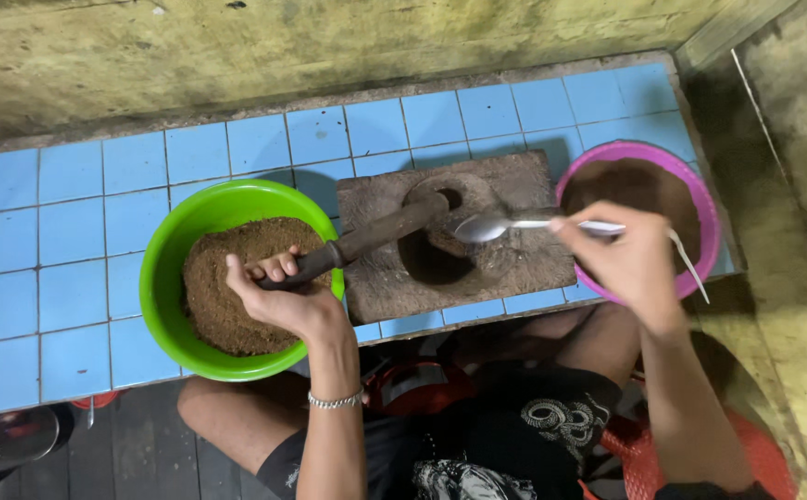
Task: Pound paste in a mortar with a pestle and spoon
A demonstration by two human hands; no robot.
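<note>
Tiles [70,250], blue, under a stained wall [237,56]. Your left hand [283,296] grips the pestle [375,236], angled up-right; your right hand [630,255] grips the spoon [505,225], lying level.

Rough stone mortar [459,236], glossy plastic bowl [167,268]

There is no package, label, sign or screen in this view.
</note>
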